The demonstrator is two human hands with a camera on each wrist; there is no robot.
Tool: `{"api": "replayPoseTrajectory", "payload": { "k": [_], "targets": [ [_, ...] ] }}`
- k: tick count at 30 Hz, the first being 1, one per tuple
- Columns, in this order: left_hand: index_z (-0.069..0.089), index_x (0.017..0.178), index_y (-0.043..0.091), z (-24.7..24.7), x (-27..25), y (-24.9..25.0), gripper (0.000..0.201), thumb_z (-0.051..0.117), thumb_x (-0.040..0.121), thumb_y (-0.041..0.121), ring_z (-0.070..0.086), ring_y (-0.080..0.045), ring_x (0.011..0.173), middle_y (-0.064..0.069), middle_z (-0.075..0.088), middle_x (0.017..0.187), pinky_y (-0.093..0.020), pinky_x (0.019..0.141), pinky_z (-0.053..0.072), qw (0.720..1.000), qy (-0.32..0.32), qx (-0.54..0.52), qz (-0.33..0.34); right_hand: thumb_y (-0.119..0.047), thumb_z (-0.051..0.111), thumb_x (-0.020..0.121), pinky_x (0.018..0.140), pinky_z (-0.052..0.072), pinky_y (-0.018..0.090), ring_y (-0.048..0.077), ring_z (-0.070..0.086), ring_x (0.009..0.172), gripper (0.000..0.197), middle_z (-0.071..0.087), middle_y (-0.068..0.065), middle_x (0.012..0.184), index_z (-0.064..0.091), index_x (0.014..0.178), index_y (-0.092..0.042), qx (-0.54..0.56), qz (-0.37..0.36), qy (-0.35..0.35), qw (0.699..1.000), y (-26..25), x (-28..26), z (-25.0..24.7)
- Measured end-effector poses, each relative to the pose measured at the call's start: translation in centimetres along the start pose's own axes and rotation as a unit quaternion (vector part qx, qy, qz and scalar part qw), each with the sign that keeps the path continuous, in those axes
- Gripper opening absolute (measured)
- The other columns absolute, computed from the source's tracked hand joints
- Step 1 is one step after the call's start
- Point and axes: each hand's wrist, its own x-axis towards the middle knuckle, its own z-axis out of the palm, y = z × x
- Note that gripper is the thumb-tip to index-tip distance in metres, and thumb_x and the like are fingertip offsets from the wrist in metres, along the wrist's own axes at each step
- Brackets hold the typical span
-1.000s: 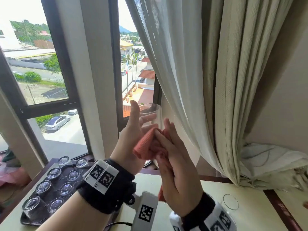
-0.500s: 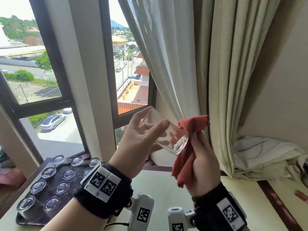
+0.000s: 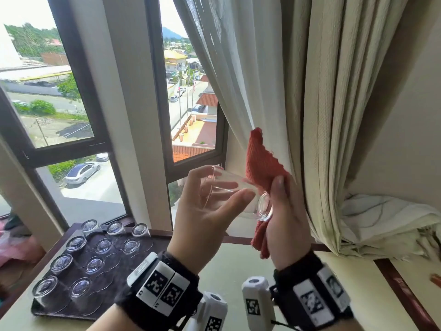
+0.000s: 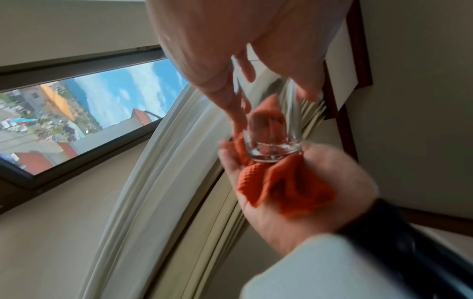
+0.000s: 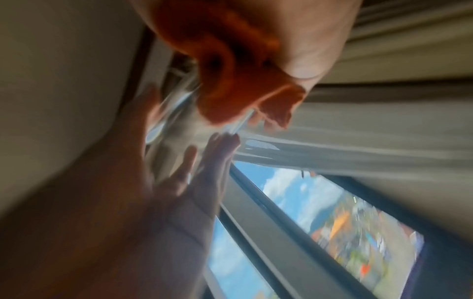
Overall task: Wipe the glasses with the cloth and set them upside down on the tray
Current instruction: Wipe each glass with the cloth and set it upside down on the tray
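Observation:
My left hand (image 3: 214, 199) holds a clear glass (image 3: 238, 194) on its side in front of the window, thumb and fingers curled round its wall. The thick base points right and rests against the orange-red cloth (image 3: 262, 168) that my right hand (image 3: 284, 211) holds in its palm, thumb pressed on it. In the left wrist view the glass (image 4: 271, 129) meets the cloth (image 4: 281, 188) base first. The right wrist view is blurred and shows the cloth (image 5: 230, 70) under the palm. A dark tray (image 3: 143, 247) at lower left carries several glasses (image 3: 95, 263) upside down.
A cream table (image 3: 238, 271) with a brown edge runs below my hands. Heavy beige curtains (image 3: 334, 115) hang close on the right, touching the cloth. The window frame (image 3: 157, 103) stands behind the glass. A small brown object (image 3: 435, 280) lies at the far right edge.
The cloth came out from around the glass, and the left hand tipped the glass onto its side. Its base now sits against the cloth in the right palm, and both hands have dropped slightly.

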Motion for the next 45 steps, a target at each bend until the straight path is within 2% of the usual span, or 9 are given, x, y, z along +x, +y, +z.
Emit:
{"api": "replayPoseTrajectory", "payload": {
  "k": [6,11,15,22,26,30,33,38,45],
  "targets": [
    [0.053,0.127,0.008,-0.2,0.9,1.0,0.065,0.087,0.078,0.036,0.078,-0.026,0.101,-0.011,0.076,0.109,-0.037,0.085,0.065,0.997,0.017,0.013,0.069,-0.059,0.054,0.095,0.069,0.057,0.034,0.024,0.077,0.082,0.051,0.078,0.012,0.104,0.072,0.117,-0.017,0.203,0.222,0.015,0.954,0.2,-1.4,1.2],
    [0.056,0.124,0.017,-0.2,1.4,0.7,0.063,0.084,0.081,0.052,0.078,-0.022,0.1,-0.003,0.078,0.106,-0.044,0.091,0.064,0.997,0.059,0.029,0.043,-0.053,0.038,0.108,0.076,0.044,-0.002,-0.018,0.062,0.093,0.035,0.065,-0.023,0.117,0.047,0.14,-0.043,0.036,0.053,0.004,0.998,0.8,-3.7,2.5],
    [0.055,0.123,0.016,-0.7,0.7,0.8,0.061,0.086,0.081,0.048,0.078,-0.025,0.102,-0.006,0.078,0.108,-0.05,0.092,0.063,0.999,0.018,0.022,0.036,-0.05,0.042,0.107,0.074,0.053,0.021,0.0,0.065,0.078,0.02,0.068,-0.021,0.095,0.056,0.12,-0.053,-0.065,-0.086,-0.019,0.994,-1.0,-0.5,1.1],
    [0.052,0.123,0.011,-1.0,1.3,1.3,0.06,0.083,0.079,0.037,0.078,-0.023,0.102,-0.008,0.076,0.108,-0.035,0.088,0.064,0.996,0.007,0.03,0.08,-0.055,0.051,0.1,0.093,0.059,0.045,0.023,0.076,0.101,0.049,0.078,0.009,0.114,0.068,0.127,-0.019,0.213,0.209,-0.078,0.951,-0.7,-0.7,0.4],
    [0.052,0.124,0.017,-1.2,2.0,1.0,0.063,0.081,0.081,0.052,0.076,-0.021,0.104,-0.004,0.075,0.111,-0.04,0.094,0.063,0.996,0.045,0.039,0.064,-0.05,0.039,0.108,0.089,0.05,0.005,-0.015,0.065,0.102,0.037,0.069,-0.021,0.114,0.054,0.138,-0.034,0.054,0.052,-0.103,0.992,0.0,-3.4,1.2],
    [0.052,0.123,0.015,-0.8,1.3,1.2,0.058,0.081,0.082,0.043,0.077,-0.024,0.105,-0.007,0.076,0.111,-0.046,0.095,0.063,0.998,0.019,0.02,0.05,-0.039,0.033,0.112,0.111,0.044,0.025,0.015,0.054,0.136,0.046,0.055,0.008,0.148,0.037,0.156,-0.025,-0.113,-0.196,-0.118,0.967,-0.3,-1.0,0.5],
    [0.051,0.122,0.014,-0.5,0.8,1.6,0.054,0.081,0.083,0.035,0.077,-0.026,0.105,-0.008,0.076,0.111,-0.044,0.093,0.064,0.997,-0.012,0.027,0.074,-0.047,0.039,0.11,0.089,0.053,0.033,0.013,0.069,0.089,0.027,0.074,-0.011,0.101,0.065,0.116,-0.052,-0.078,-0.05,-0.091,0.991,-2.9,1.2,-0.3],
    [0.048,0.126,0.009,-0.6,1.3,1.0,0.062,0.083,0.086,0.041,0.076,-0.033,0.106,-0.013,0.075,0.111,-0.053,0.092,0.063,0.994,-0.023,0.015,0.105,-0.044,0.049,0.106,0.103,0.052,0.05,0.03,0.074,0.104,0.044,0.076,0.015,0.116,0.079,0.112,-0.014,0.239,0.256,-0.055,0.935,-2.5,0.5,-0.6],
    [0.044,0.121,0.046,0.4,1.3,-1.0,0.062,0.062,0.077,0.086,0.066,0.003,0.092,0.009,0.065,0.111,-0.013,0.076,0.051,0.989,-0.006,0.145,0.031,-0.041,0.046,0.106,0.066,0.061,0.036,0.029,0.075,0.108,0.038,0.075,0.011,0.124,0.062,0.139,-0.029,0.292,0.232,-0.032,0.927,-0.3,-2.2,-0.4]
  ]
}}
